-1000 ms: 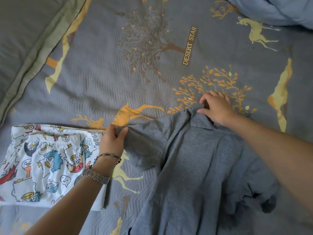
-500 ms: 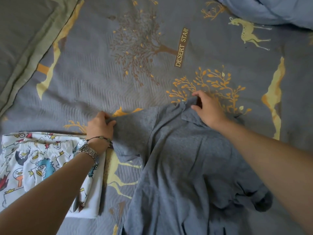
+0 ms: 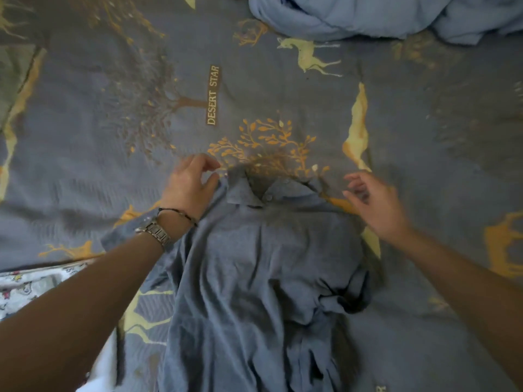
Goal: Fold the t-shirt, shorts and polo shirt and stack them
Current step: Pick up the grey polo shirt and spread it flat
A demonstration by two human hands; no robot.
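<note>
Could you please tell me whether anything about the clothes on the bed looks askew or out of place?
Yes: the grey collared polo shirt lies crumpled on the patterned bedspread. Its sleeve near the right hand is bunched up at, and the body is wrinkled. The left hand rests by the collar.

Dim, soft light. Right hand [image 3: 376, 205] motion-blurred, fingers smeared; left hand [image 3: 189, 185] slightly soft. Faint shadow beside polo shirt [image 3: 254, 264] collar. Bedspread [image 3: 424, 123] print smears, bends toward edges.
</note>
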